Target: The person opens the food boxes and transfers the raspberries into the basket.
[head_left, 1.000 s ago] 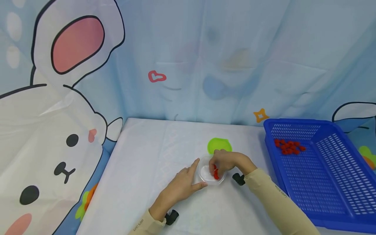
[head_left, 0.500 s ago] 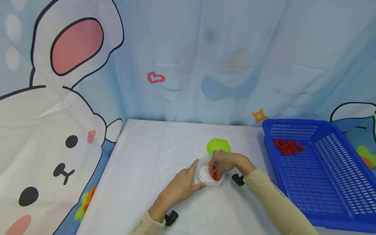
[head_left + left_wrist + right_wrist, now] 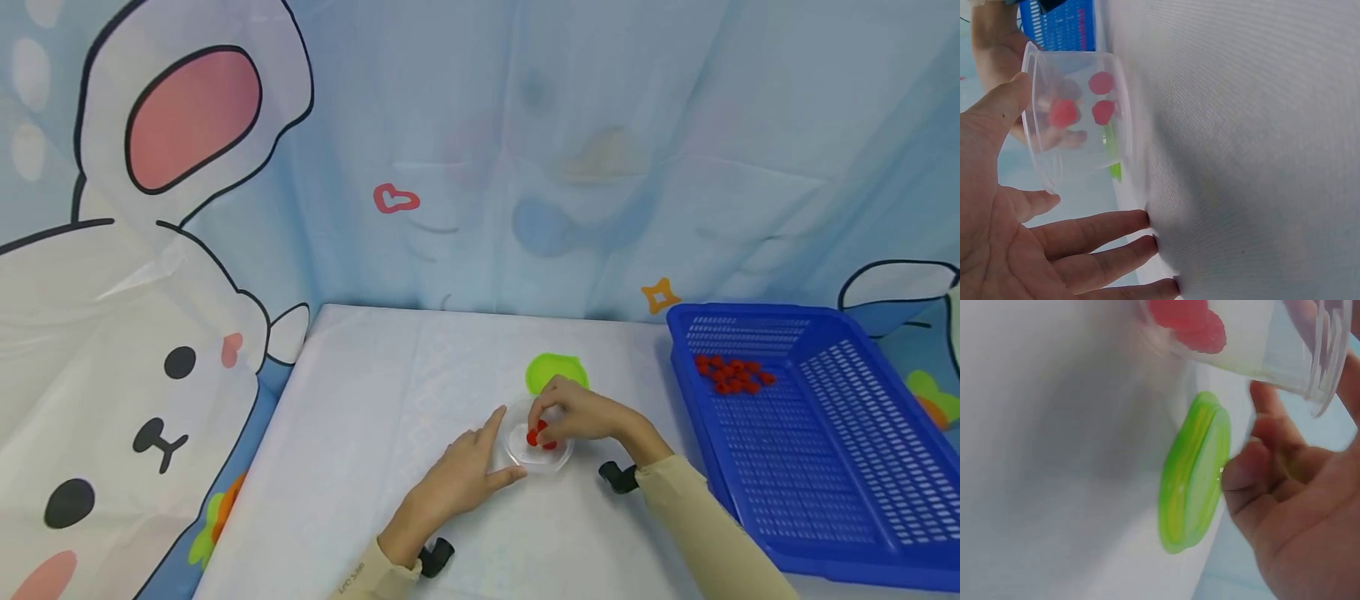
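Note:
A clear plastic tub [image 3: 517,454] stands upright on the white table. My left hand [image 3: 457,477] is spread against its near left side, thumb and index finger touching the rim, the other fingertips resting on the cloth. My right hand [image 3: 581,414] reaches into the tub from the right. Through the wall, in the left wrist view, its thumb and fingers pinch a small red round piece [image 3: 1064,113]. Two more red pieces [image 3: 1101,83] lie at the tub's bottom; one [image 3: 1207,334] shows a bumpy surface in the right wrist view. The green lid [image 3: 553,371] lies just behind the tub.
A blue plastic basket [image 3: 821,467] stands on the right side of the table. Several small red pieces [image 3: 731,375] are gathered near its back left corner. A printed blue curtain [image 3: 465,250] hangs behind the table.
My right hand's knuckles have lifted slightly and its wrist has shifted right and nearer. More red shows below its fingers. The left hand keeps its place at the tub.

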`<action>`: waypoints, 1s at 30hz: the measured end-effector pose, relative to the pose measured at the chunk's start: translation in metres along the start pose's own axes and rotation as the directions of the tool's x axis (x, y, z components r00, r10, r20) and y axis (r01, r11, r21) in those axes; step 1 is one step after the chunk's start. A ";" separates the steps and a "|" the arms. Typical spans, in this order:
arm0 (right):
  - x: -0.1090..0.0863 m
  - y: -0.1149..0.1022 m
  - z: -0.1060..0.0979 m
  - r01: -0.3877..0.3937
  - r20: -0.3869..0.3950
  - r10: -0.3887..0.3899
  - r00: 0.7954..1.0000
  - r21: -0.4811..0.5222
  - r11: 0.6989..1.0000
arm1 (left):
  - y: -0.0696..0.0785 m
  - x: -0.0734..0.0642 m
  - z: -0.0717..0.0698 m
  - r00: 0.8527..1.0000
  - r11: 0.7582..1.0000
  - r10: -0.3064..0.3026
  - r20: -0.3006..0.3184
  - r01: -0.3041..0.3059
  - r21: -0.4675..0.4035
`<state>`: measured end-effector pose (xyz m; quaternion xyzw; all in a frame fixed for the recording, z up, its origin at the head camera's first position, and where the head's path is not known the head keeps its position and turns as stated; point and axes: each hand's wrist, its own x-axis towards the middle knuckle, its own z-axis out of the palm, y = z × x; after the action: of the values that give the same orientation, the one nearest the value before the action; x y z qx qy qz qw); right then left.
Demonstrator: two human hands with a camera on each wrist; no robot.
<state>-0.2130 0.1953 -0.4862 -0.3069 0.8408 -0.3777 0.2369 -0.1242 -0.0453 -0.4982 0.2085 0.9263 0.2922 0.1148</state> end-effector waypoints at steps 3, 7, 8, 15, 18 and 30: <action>-0.004 0.004 0.002 0.015 -0.088 -0.009 0.996 0.061 0.998 | 0.000 0.000 0.000 1.000 1.000 -0.009 -0.001 0.009 -0.006; -0.010 0.008 0.007 0.017 -0.190 0.006 0.982 0.116 0.993 | 0.000 -0.001 -0.001 1.000 1.000 -0.011 -0.001 0.011 -0.015; -0.011 0.008 0.008 0.020 -0.212 0.008 0.977 0.128 0.992 | 0.001 -0.002 -0.001 1.000 1.000 -0.010 -0.003 0.010 -0.015; -0.020 0.008 0.013 0.033 -0.320 0.019 0.947 0.158 0.987 | 0.001 -0.002 -0.001 1.000 1.000 -0.003 -0.009 0.003 -0.006; -0.023 0.008 0.012 -0.010 -0.354 0.072 0.932 0.173 0.985 | 0.001 -0.002 0.000 1.000 1.000 -0.001 -0.013 0.001 -0.007; -0.045 -0.028 -0.008 0.003 -0.503 0.066 0.862 0.135 0.991 | 0.000 -0.001 0.002 1.000 1.000 -0.007 -0.008 0.006 -0.025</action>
<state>-0.1777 0.2157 -0.4519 -0.1670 0.8516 -0.4957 0.0338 -0.1222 -0.0447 -0.4992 0.2029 0.9236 0.3044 0.1148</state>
